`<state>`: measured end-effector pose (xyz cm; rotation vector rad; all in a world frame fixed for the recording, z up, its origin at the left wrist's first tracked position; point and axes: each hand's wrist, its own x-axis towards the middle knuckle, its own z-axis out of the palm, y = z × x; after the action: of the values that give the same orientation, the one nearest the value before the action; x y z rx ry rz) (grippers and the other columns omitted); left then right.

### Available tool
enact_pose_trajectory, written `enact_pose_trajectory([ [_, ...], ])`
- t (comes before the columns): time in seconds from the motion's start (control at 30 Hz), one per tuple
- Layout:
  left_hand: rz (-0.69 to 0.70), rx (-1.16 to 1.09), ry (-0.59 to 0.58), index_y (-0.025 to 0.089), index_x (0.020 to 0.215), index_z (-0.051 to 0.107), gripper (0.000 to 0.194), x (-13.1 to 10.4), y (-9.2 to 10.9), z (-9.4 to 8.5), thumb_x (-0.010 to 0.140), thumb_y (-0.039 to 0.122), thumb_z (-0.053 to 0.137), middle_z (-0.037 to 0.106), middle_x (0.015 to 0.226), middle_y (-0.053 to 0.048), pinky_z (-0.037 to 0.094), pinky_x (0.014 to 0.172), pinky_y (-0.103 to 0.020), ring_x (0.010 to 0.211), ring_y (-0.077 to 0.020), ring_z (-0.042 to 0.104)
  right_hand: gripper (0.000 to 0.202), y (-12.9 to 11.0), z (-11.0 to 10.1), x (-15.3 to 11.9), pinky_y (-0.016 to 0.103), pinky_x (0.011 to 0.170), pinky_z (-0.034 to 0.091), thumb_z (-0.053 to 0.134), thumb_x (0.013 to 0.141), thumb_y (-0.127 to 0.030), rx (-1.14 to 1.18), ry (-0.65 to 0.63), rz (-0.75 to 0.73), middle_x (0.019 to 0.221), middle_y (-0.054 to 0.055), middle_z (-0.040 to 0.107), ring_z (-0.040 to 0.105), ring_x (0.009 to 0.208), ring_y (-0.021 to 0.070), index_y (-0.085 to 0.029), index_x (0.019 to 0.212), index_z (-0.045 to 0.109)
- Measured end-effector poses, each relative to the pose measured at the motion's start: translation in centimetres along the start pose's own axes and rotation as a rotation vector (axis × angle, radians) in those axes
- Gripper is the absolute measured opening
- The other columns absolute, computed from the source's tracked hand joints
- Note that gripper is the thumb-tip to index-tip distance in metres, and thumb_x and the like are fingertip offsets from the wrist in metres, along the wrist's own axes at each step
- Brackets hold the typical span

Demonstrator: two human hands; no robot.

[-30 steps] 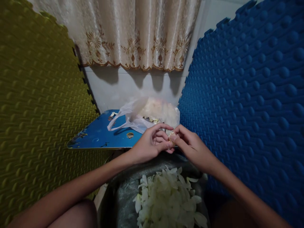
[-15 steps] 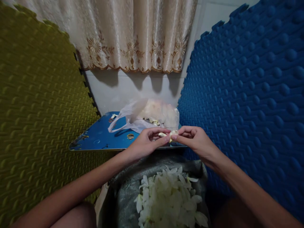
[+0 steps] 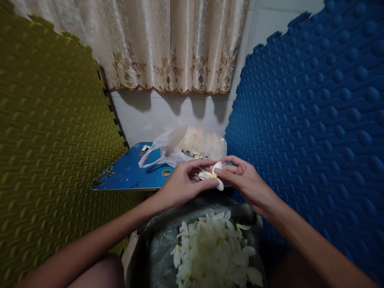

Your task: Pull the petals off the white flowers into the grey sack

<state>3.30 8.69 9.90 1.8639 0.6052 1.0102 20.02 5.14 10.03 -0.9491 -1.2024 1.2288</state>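
Observation:
Between my two hands is a white flower (image 3: 213, 175) with a yellowish centre, its petals spread apart. My left hand (image 3: 192, 178) curls round it from the left, thumb below and fingers above. From the right, my right hand (image 3: 240, 172) pinches the same flower by a petal near its centre. Below my hands lies a heap of white flowers (image 3: 214, 250) on a dark grey-green plastic sheet or bag (image 3: 160, 248). Behind them, a translucent white plastic bag (image 3: 207, 144) with pale contents rests on a blue tabletop (image 3: 120, 170).
A yellow-green foam mat (image 3: 60, 152) stands upright on the left, and a blue foam mat (image 3: 312, 120) on the right. A beige embroidered curtain (image 3: 171, 44) hangs over the white wall (image 3: 168, 112) behind. Small petals (image 3: 145, 148) lie on the tabletop's far left.
The flower has gone from a compact, closed shape to spread petals. My right hand has shifted slightly left, and my hands are closer together.

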Motion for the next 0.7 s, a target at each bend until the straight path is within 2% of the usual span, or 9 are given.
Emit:
enact_pose_trajectory([
  [0.07, -0.165, -0.103, -0.067, 0.013, 0.106, 0.062, 0.034, 0.1, -0.2, 0.0, 0.074, 0.023, 0.067, 0.07, 0.087, -0.007, 0.052, 0.065, -0.025, 0.07, -0.014, 0.065, 0.029, 0.0, 0.0, 0.0, 0.021, 0.057, 0.045, 0.075, 0.065, -0.023, -0.052, -0.003, -0.025, 0.067, -0.004, 0.066, 0.06, 0.059, 0.0107, -0.02, 0.089, 0.059],
  [0.13, -0.274, -0.126, -0.084, 0.01, 0.098, 0.064, 0.027, 0.3, -0.3, 0.1, 0.074, 0.023, 0.066, 0.07, 0.077, -0.006, 0.051, 0.06, -0.023, 0.059, -0.0113, 0.064, 0.026, 0.1, -0.1, 0.0, 0.021, 0.056, 0.046, 0.074, 0.064, -0.022, -0.117, 0.019, -0.057, 0.067, -0.003, 0.066, 0.061, 0.061, 0.0115, -0.019, 0.085, 0.06],
  [0.27, -0.363, -0.12, -0.022, 0.01, 0.083, 0.064, 0.025, 0.6, -0.3, 0.0, 0.068, 0.027, 0.072, 0.065, 0.061, -0.001, 0.049, 0.052, -0.02, 0.051, -0.0097, 0.06, 0.011, 0.6, 0.1, 0.1, 0.024, 0.056, 0.049, 0.069, 0.068, -0.022, -0.256, 0.071, -0.119, 0.073, 0.002, 0.068, 0.063, 0.067, 0.0159, -0.018, 0.072, 0.06],
  [0.37, -0.433, -0.149, -0.092, 0.01, 0.075, 0.062, 0.025, 0.7, -0.2, -0.2, 0.067, 0.032, 0.072, 0.06, 0.056, 0.001, 0.046, 0.048, -0.018, 0.046, -0.0077, 0.057, 0.004, 1.1, 0.5, 0.0, 0.027, 0.063, 0.05, 0.061, 0.073, -0.018, -0.417, 0.118, -0.24, 0.078, 0.003, 0.069, 0.064, 0.073, 0.0173, -0.018, 0.07, 0.063],
  [0.43, -0.437, -0.153, -0.145, 0.011, 0.071, 0.058, 0.026, 0.6, -0.3, -0.2, 0.07, 0.035, 0.069, 0.058, 0.053, 0.002, 0.044, 0.045, -0.018, 0.042, -0.0071, 0.054, 0.009, 1.1, 0.7, -0.1, 0.028, 0.069, 0.049, 0.058, 0.074, -0.015, -0.478, 0.139, -0.286, 0.079, 0.003, 0.07, 0.064, 0.075, 0.0174, -0.018, 0.072, 0.066],
  [0.5, -0.397, -0.145, -0.176, 0.013, 0.068, 0.053, 0.028, 0.5, -0.5, -0.3, 0.073, 0.038, 0.066, 0.053, 0.049, 0.004, 0.04, 0.041, -0.018, 0.038, -0.0066, 0.049, 0.009, 0.8, 0.8, -0.3, 0.028, 0.071, 0.048, 0.06, 0.074, -0.015, -0.476, 0.113, -0.263, 0.08, 0.003, 0.071, 0.064, 0.077, 0.0179, -0.018, 0.075, 0.069],
  [0.57, -0.358, -0.18, -0.205, 0.015, 0.066, 0.049, 0.031, 0.3, -0.8, -0.4, 0.075, 0.041, 0.063, 0.048, 0.047, 0.006, 0.037, 0.038, -0.018, 0.035, -0.0055, 0.042, 0.013, 0.2, 0.8, -0.4, 0.028, 0.071, 0.049, 0.063, 0.075, -0.02, -0.421, 0.024, -0.183, 0.085, 0.004, 0.071, 0.065, 0.081, 0.0186, -0.018, 0.084, 0.071],
  [0.63, -0.329, -0.254, -0.221, 0.015, 0.066, 0.047, 0.033, 0.3, -1.1, -0.4, 0.077, 0.044, 0.06, 0.044, 0.047, 0.007, 0.036, 0.038, -0.017, 0.036, -0.0047, 0.039, 0.025, -0.2, 0.7, -0.4, 0.028, 0.075, 0.05, 0.065, 0.075, -0.026, -0.309, -0.069, -0.085, 0.093, 0.004, 0.071, 0.064, 0.088, 0.0184, -0.019, 0.099, 0.069],
  [0.7, -0.298, -0.293, -0.197, 0.016, 0.069, 0.046, 0.034, 0.2, -1.4, -0.4, 0.078, 0.045, 0.059, 0.045, 0.049, 0.007, 0.035, 0.039, -0.017, 0.038, -0.0049, 0.04, 0.039, -0.5, 0.5, -0.4, 0.027, 0.079, 0.05, 0.067, 0.075, -0.029, -0.17, -0.092, 0.0, 0.101, 0.004, 0.068, 0.063, 0.094, 0.0174, -0.021, 0.112, 0.062],
])
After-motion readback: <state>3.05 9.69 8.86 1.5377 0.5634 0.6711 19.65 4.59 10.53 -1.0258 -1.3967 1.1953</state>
